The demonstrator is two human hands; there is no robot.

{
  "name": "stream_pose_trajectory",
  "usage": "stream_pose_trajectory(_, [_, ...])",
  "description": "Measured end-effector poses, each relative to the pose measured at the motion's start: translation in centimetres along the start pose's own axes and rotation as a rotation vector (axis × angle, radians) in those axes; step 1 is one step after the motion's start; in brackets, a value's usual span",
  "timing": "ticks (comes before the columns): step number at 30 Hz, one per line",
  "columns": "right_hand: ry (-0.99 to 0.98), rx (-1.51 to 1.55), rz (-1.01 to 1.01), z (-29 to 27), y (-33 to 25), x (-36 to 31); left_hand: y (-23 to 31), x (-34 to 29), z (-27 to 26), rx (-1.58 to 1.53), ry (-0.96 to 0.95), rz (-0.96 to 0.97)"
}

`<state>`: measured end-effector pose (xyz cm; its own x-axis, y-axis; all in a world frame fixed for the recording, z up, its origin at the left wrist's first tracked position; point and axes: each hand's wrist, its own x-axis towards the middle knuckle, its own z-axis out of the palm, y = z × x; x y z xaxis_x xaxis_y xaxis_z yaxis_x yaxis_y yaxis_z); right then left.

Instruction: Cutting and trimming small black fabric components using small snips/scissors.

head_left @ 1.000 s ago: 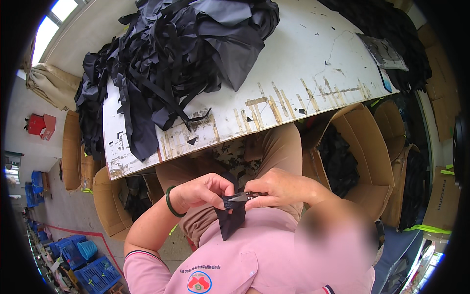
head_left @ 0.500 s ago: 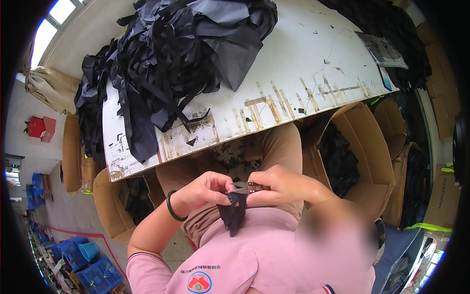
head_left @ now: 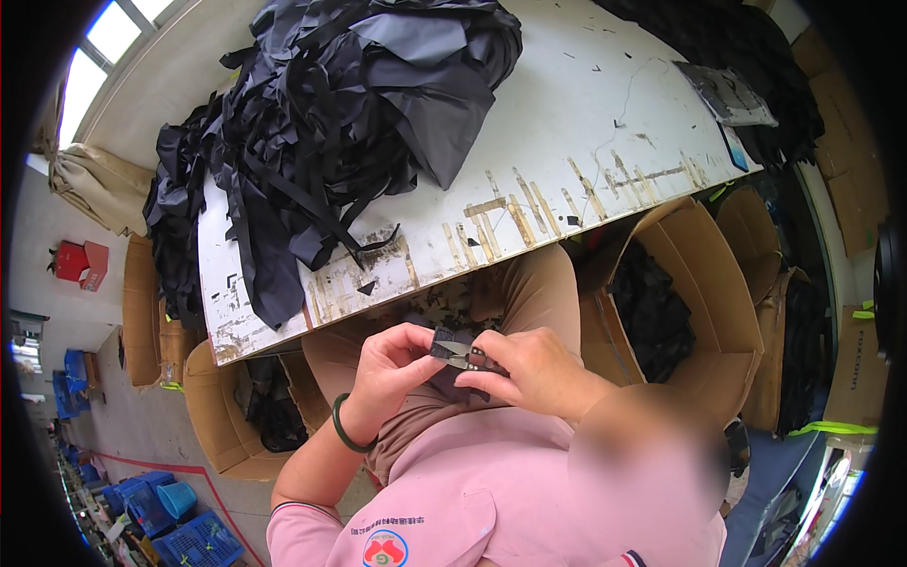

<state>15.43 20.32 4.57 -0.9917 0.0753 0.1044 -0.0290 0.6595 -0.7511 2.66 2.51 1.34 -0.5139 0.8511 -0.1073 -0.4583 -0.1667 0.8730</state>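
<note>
My left hand [head_left: 389,370], with a dark green bangle [head_left: 348,427] on its wrist, pinches a small piece of black fabric [head_left: 440,338] between thumb and fingertips. My right hand [head_left: 537,369] is closed around a pair of thread snips [head_left: 463,356]. The snips' metal blades point left and are at the fabric's edge, close to the left fingertips. Whether they are cutting cannot be made out. Both hands are above my lap, in front of the table's edge. Dark material hangs below them, partly hidden by the hands.
Beyond my knees stands a worn white table [head_left: 548,123] heaped with black fabric pieces [head_left: 350,123]. A flat plastic-wrapped packet [head_left: 727,94] lies at its right end. Open cardboard boxes [head_left: 704,283] with black fabric stand right and left [head_left: 213,416]. Blue crates [head_left: 198,541] sit on the left floor.
The black fabric has been raised and turned, so less hangs below my left hand. The snips' blades now show more fully and overlap the fabric's edge.
</note>
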Motion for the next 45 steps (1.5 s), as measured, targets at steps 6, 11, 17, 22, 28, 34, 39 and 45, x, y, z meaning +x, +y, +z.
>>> stream_pose_trajectory(6, [-0.076, 0.164, 0.067, -0.4, 0.1, 0.0, -0.1, 0.0, -0.1, 0.008, -0.007, 0.002])
stream_pose_trajectory(11, [-0.086, 0.140, 0.082, -0.3, -0.1, 0.2, -0.3, 0.0, 0.2, 0.001, 0.004, -0.002])
stream_pose_trajectory(17, [-0.046, 0.060, 0.057, -0.1, -0.4, 0.3, -0.3, -0.2, 0.4, 0.029, 0.012, 0.002])
stream_pose_trajectory(22, [0.005, -0.025, 0.017, 0.3, -0.4, 0.0, 0.1, -0.2, 1.1, 0.050, 0.075, -0.009])
stream_pose_trajectory(28, [0.040, -0.116, -0.020, 0.6, -0.3, 0.0, 0.0, -0.2, 0.8, 0.047, 0.097, -0.045])
stream_pose_trajectory(34, [0.061, -0.030, 0.049, 1.0, 0.1, 0.0, 0.2, -0.1, 0.5, 0.035, 0.060, -0.011])
stream_pose_trajectory(39, [0.110, 0.519, 0.245, 1.4, 1.1, 0.0, -0.4, 1.3, 1.2, 0.107, -0.058, 0.076])
stream_pose_trajectory(45, [0.794, 0.756, 0.577, -7.1, 9.2, -6.1, 3.3, 5.3, -8.6, 0.689, 0.547, 0.514])
